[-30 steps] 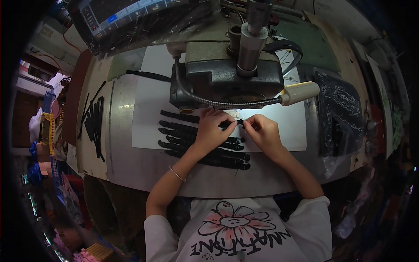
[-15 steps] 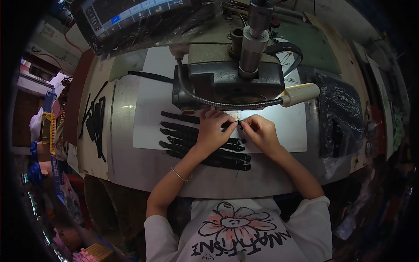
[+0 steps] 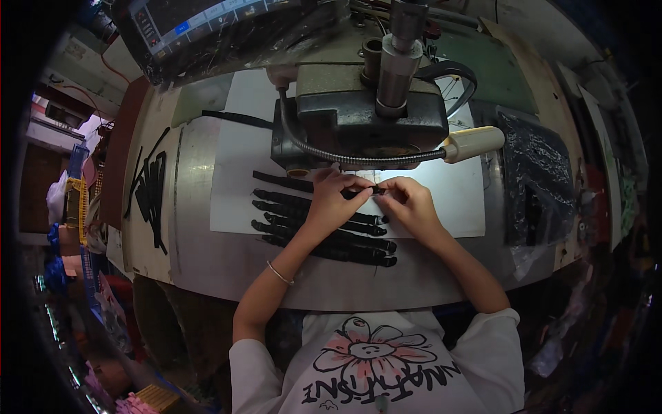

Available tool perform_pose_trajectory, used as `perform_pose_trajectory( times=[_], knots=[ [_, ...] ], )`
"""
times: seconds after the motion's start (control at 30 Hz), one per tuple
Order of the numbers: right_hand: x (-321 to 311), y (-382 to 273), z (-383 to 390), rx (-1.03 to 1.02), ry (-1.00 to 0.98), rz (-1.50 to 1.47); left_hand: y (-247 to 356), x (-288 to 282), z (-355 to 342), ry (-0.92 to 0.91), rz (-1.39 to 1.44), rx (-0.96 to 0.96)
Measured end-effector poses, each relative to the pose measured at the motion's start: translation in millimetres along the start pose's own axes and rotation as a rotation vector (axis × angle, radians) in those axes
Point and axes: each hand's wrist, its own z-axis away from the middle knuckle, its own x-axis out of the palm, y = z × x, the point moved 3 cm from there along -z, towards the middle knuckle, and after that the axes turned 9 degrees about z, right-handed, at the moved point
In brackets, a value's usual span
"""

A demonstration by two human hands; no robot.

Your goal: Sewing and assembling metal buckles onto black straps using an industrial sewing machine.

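Under the front of a sewing machine head, both hands meet at the end of a black strap. My left hand pinches it from the left between thumb and fingers. From the right, my right hand pinches the same end with thumb and forefinger. The fingertips hide most of that end. Another length of black strap runs out to the left behind my left hand; whether it is the same piece I cannot tell. Below my left hand several black straps lie side by side, partly under my wrist.
A white sheet covers the middle of the metal table. A lamp on a bendable metal neck crosses the machine's front. More black straps lie at the left, a plastic bag at the right. A screen stands at the back left.
My fingertips have drawn closer together around the strap end, the right hand shifting slightly up and left. The straps on the table lie as before.
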Motion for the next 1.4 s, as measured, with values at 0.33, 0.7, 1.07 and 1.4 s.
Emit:
perform_pose_trajectory(
  times=[0.33,0.7,1.07,1.4],
  knots=[
    [-1.6,-3.3,-4.1,0.226,-0.177,-0.333,-2.6,-0.8,-0.1,-0.023,0.050,-0.040],
    [-2.3,4.7,-5.0,0.180,-0.133,-0.561,-2.0,-4.7,-1.8,-0.050,0.124,-0.111],
    [2.3,3.7,-6.8,0.023,-0.073,-0.298,1.1,-7.3,-2.5,-0.053,0.036,-0.021],
    [2.7,-8.8,-3.2,-0.010,0.043,-0.049,1.7,-7.2,-0.1,-0.052,0.107,-0.084]
  ],
)
